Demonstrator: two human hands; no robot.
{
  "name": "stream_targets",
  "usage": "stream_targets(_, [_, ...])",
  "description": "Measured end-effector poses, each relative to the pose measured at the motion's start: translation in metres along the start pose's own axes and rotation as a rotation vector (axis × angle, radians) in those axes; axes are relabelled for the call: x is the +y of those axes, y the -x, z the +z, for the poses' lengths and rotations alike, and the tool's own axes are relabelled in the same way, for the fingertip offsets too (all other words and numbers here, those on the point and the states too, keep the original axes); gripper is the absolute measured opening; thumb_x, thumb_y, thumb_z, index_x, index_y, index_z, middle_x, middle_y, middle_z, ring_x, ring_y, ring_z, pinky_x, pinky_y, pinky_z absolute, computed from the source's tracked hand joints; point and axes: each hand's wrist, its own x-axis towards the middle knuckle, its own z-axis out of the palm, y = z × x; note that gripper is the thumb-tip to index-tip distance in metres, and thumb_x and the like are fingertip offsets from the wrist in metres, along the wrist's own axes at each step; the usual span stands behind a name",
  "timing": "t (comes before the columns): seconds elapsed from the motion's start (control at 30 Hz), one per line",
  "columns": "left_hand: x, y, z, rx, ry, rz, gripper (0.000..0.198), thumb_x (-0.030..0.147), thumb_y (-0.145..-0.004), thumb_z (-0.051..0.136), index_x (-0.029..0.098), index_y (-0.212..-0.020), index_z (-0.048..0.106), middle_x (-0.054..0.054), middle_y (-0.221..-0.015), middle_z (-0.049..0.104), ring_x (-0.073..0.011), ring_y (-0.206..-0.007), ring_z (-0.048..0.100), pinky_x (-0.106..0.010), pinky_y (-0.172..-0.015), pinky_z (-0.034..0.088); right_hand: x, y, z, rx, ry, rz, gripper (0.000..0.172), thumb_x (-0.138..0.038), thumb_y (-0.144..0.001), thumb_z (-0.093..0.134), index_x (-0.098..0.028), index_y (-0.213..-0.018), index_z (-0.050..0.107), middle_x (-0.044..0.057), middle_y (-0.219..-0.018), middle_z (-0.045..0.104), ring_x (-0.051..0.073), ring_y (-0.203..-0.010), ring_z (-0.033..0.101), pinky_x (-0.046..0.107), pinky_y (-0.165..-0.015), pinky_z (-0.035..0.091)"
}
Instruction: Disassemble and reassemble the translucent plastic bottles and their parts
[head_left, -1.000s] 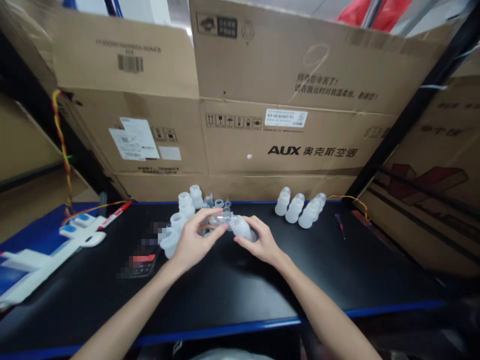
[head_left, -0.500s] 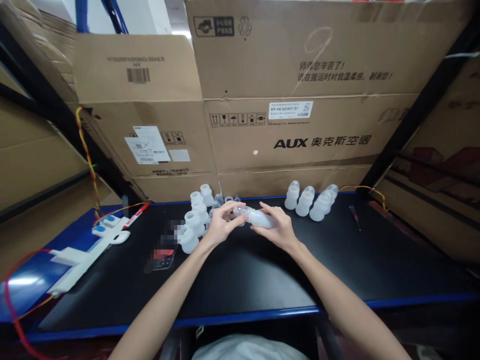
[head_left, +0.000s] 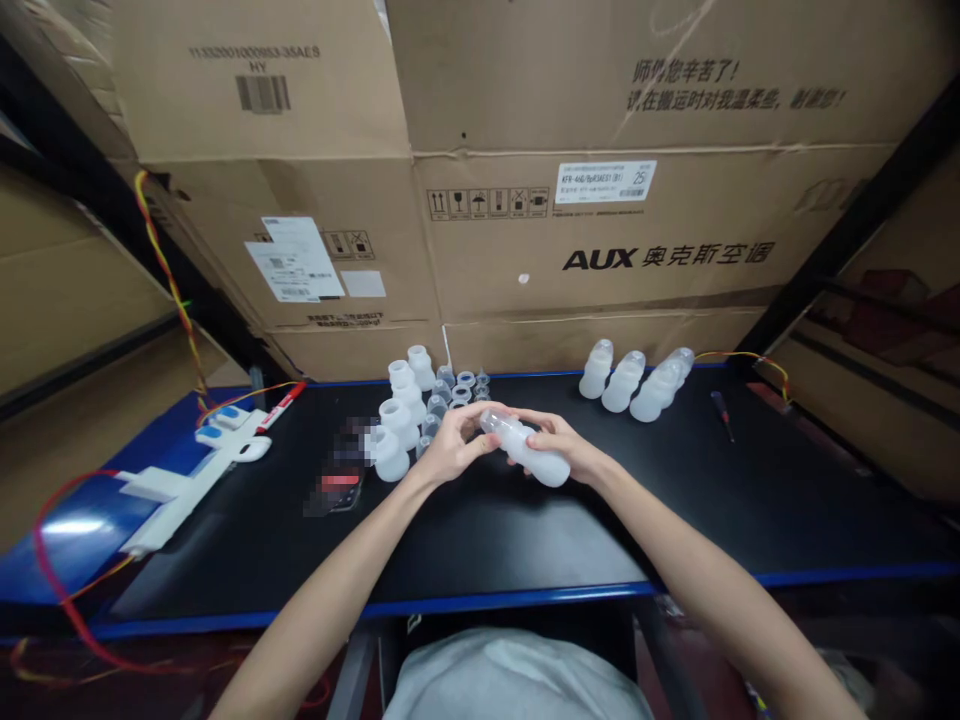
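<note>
Between my two hands, above the table, is a frosted white baby bottle (head_left: 547,466) with a clear cap, tilted so its cap points up and left. My left hand (head_left: 459,443) is closed around the capped end. The fingers of my right hand (head_left: 568,445) wrap the body from the right side. Left of my hands stand several open bottle bodies (head_left: 394,424), with small clear caps (head_left: 436,406) and collar rings (head_left: 465,379) in rows beside them. Several capped bottles (head_left: 622,384) stand at the back right.
A white power strip (head_left: 176,497) with plugs and a red marker (head_left: 281,405) lie at the left. A partly blurred dark item (head_left: 341,490) is near the open bottles. A small screwdriver (head_left: 722,414) lies at the right. Cardboard (head_left: 510,250) walls the back of the black table (head_left: 480,550).
The bottle has turned more steeply, its base swinging down and to the right. My right hand has shifted its grip along the body. The camera view has tipped downward.
</note>
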Motion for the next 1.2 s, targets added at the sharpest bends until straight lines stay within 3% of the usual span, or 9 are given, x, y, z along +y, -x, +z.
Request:
stream_targets(0.07, [-0.005, 0.002, 0.008, 0.056, -0.021, 0.012, 0.055, 0.053, -0.096, 0.079, 0.018, -0.136, 0.071, -0.015, -0.123, 0.079, -0.0261, -0.102, 0.078, -0.035, -0.088, 0.064, 0.001, -0.002, -0.005, -0.013, -0.029, -0.009, 0.095, -0.051, -0.075, 0.096, -0.018, -0.157, 0.058, 0.015, -0.115, 0.082, 0.030, -0.090, 0.082, 0.033, -0.065, 0.065])
stream_targets(0.23, [-0.030, 0.006, 0.034, 0.260, -0.152, -0.032, 0.063, 0.052, -0.107, 0.063, 0.025, -0.161, 0.048, -0.013, -0.126, 0.076, -0.0173, -0.083, 0.078, -0.030, -0.073, 0.065, 0.002, -0.007, -0.026, 0.116, 0.193, -0.157, 0.107, -0.034, -0.072, 0.101, -0.026, -0.163, 0.046, 0.006, -0.108, 0.084, 0.026, -0.099, 0.080, 0.038, -0.088, 0.064])
stream_targets(0.43, [-0.037, 0.014, 0.044, 0.219, -0.455, -0.029, 0.044, 0.048, -0.109, 0.060, 0.026, -0.146, 0.060, -0.012, -0.135, 0.075, -0.0246, -0.107, 0.076, -0.034, -0.076, 0.068, 0.009, -0.012, -0.028, 0.083, 0.420, -0.281, 0.063, -0.040, -0.075, 0.099, -0.021, -0.127, 0.068, 0.009, -0.123, 0.080, 0.029, -0.114, 0.077, 0.045, -0.105, 0.059])
stream_targets(0.53, [-0.039, 0.015, 0.046, 0.193, -0.487, -0.033, 0.047, 0.046, -0.109, 0.059, 0.027, -0.151, 0.056, -0.012, -0.144, 0.070, -0.0263, -0.119, 0.074, -0.038, -0.083, 0.070, 0.010, -0.014, -0.028, 0.118, 0.513, -0.308, 0.058, -0.044, -0.079, 0.096, -0.020, -0.124, 0.069, 0.010, -0.123, 0.079, 0.028, -0.112, 0.077, 0.045, -0.104, 0.060])
stream_targets(0.7, [-0.053, 0.015, 0.050, 0.171, -0.393, -0.093, 0.052, 0.036, -0.102, 0.069, 0.022, -0.151, 0.057, -0.016, -0.144, 0.070, -0.0255, -0.119, 0.076, -0.040, -0.091, 0.071, 0.006, -0.014, -0.045, 0.504, 0.915, -0.345, 0.049, -0.047, -0.083, 0.085, -0.021, -0.122, 0.072, 0.011, -0.116, 0.075, 0.028, -0.098, 0.073, 0.040, -0.086, 0.060])
stream_targets(0.83, [-0.051, 0.017, 0.049, 0.100, -0.540, -0.067, 0.029, 0.028, -0.101, 0.068, 0.022, -0.129, 0.072, -0.009, -0.123, 0.078, -0.0231, -0.107, 0.078, -0.042, -0.099, 0.067, -0.005, -0.007, -0.060, 0.766, 1.185, -0.205, 0.047, -0.044, -0.090, 0.078, -0.021, -0.129, 0.067, 0.012, -0.122, 0.075, 0.026, -0.090, 0.073, 0.039, -0.083, 0.056])
stream_targets(0.97, [-0.038, 0.018, 0.050, 0.005, -0.668, -0.014, 0.015, 0.025, -0.102, 0.066, 0.023, -0.112, 0.078, -0.006, -0.113, 0.081, -0.0241, -0.109, 0.077, -0.042, -0.105, 0.060, -0.018, 0.003, -0.060, 0.872, 1.314, 0.006, 0.061, -0.049, -0.096, 0.076, -0.018, -0.144, 0.055, 0.014, -0.116, 0.079, 0.035, -0.107, 0.076, 0.040, -0.086, 0.054])
stream_targets(1.1, [-0.026, 0.016, 0.053, -0.015, -0.895, -0.058, 0.013, 0.027, -0.103, 0.067, 0.022, -0.105, 0.079, -0.007, -0.109, 0.083, -0.0261, -0.108, 0.077, -0.046, -0.107, 0.054, -0.025, 0.010, -0.047, 0.928, 1.459, 0.273, 0.058, -0.062, -0.101, 0.068, -0.011, -0.127, 0.061, 0.022, -0.106, 0.078, 0.042, -0.104, 0.077, 0.044, -0.083, 0.053])
stream_targets(1.2, [-0.011, 0.015, 0.052, -0.030, -1.174, -0.247, 0.024, 0.032, -0.106, 0.059, 0.017, -0.106, 0.078, -0.014, -0.102, 0.083, -0.0307, -0.099, 0.080, -0.045, -0.095, 0.057, -0.018, 0.006, -0.033, 0.825, 1.518, 0.297, 0.038, -0.054, -0.105, 0.064, -0.016, -0.103, 0.070, 0.018, -0.097, 0.078, 0.037, -0.095, 0.078, 0.041, -0.082, 0.052])
